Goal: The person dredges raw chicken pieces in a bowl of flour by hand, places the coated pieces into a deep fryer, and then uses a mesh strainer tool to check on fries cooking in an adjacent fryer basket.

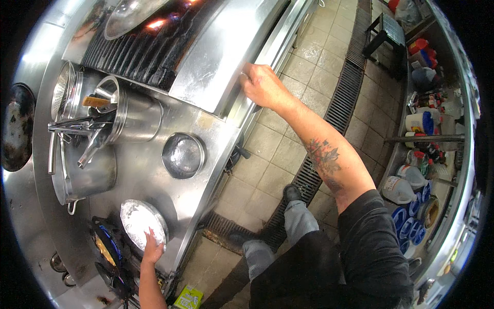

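Observation:
My left hand (153,249) grips the near rim of a metal bowl (164,222), with its fingers over the white powder (139,220) inside. The bowl is over the steel counter (139,162), and a dark shadow falls beside it. My right hand (262,85) is curled at the front edge of the charcoal-black grill's steel ledge (220,50); what lies inside its fingers is hidden. An apparently empty small metal bowl (183,155) stands on the counter between the two hands.
Flames (156,24) burn under the grill grate (123,63). A metal pot (141,116) holds tongs (79,126) and other utensils. Beside the left hand, a blue-flamed burner (110,241) is lit. Floor drains (343,89) cross the tiles. Jugs (399,189) fill a low shelf opposite.

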`<state>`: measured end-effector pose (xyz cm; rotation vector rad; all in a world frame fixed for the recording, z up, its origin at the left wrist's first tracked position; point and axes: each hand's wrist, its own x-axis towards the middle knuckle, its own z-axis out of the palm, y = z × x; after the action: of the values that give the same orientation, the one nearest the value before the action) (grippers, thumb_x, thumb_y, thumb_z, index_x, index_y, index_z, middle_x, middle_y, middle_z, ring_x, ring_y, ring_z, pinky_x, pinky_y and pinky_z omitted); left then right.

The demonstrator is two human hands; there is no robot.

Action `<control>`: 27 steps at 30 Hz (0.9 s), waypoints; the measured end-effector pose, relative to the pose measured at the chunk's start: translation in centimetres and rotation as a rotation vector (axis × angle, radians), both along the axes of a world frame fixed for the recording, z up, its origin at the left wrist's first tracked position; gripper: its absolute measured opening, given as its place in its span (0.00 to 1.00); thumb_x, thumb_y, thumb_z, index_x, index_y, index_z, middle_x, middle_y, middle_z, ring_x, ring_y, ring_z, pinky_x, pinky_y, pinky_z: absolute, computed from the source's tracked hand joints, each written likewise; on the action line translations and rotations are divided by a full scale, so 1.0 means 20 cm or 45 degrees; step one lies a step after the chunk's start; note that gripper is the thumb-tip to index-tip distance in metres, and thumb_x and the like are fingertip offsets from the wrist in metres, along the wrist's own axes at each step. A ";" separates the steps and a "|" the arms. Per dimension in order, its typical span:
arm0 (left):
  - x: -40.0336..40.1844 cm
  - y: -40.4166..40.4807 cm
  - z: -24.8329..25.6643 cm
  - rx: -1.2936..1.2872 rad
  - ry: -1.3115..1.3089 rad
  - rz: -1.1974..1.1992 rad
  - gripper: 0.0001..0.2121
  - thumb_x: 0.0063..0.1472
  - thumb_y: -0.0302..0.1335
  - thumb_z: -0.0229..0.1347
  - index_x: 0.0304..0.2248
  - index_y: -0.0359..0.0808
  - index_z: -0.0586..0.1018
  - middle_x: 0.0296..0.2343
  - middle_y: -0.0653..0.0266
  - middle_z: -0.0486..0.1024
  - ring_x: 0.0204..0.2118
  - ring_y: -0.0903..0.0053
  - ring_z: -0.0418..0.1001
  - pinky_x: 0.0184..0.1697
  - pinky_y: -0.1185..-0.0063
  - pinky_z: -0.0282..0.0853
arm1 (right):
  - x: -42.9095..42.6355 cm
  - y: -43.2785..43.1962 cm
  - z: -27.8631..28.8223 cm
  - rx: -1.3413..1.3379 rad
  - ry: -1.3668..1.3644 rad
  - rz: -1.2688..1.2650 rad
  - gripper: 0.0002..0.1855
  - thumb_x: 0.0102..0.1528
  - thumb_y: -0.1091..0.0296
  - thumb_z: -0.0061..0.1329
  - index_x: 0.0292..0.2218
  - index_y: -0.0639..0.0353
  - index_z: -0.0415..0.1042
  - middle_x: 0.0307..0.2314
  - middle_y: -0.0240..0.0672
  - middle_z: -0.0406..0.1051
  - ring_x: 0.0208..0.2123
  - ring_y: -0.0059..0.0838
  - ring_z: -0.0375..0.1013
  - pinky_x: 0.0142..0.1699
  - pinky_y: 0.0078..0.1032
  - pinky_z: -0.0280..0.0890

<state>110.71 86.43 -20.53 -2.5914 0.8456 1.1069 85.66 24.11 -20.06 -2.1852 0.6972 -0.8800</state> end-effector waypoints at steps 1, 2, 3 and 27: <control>0.00 0.00 0.01 0.013 0.007 -0.012 0.43 0.57 0.28 0.53 0.62 0.32 0.35 0.61 0.36 0.31 0.65 0.50 0.29 0.65 0.71 0.41 | 0.00 0.00 0.00 0.026 0.018 -0.002 0.10 0.54 0.70 0.42 0.35 0.67 0.69 0.23 0.58 0.70 0.33 0.60 0.70 0.40 0.47 0.65; 0.01 -0.01 0.01 0.027 0.014 -0.023 0.43 0.57 0.28 0.53 0.62 0.31 0.35 0.61 0.37 0.31 0.65 0.50 0.29 0.65 0.71 0.40 | 0.00 -0.01 0.00 0.051 0.036 -0.004 0.11 0.54 0.70 0.42 0.36 0.67 0.70 0.24 0.58 0.70 0.33 0.60 0.70 0.40 0.47 0.65; 0.00 -0.01 0.01 0.020 0.021 -0.021 0.43 0.57 0.28 0.53 0.62 0.31 0.35 0.61 0.36 0.31 0.65 0.50 0.29 0.65 0.71 0.40 | 0.00 -0.01 0.00 0.080 0.054 -0.003 0.11 0.54 0.70 0.42 0.36 0.67 0.70 0.24 0.58 0.70 0.33 0.60 0.70 0.41 0.47 0.65; 0.00 -0.01 0.04 -0.024 0.091 -0.045 0.40 0.58 0.27 0.50 0.61 0.26 0.36 0.61 0.36 0.32 0.65 0.48 0.24 0.66 0.68 0.34 | -0.01 0.02 0.07 0.285 0.077 -0.027 0.13 0.57 0.67 0.42 0.37 0.67 0.72 0.24 0.58 0.71 0.33 0.57 0.72 0.40 0.43 0.66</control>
<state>110.81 86.14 -19.78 -2.5555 0.9185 1.1931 85.47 24.51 -18.62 -2.0141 0.8095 -0.7124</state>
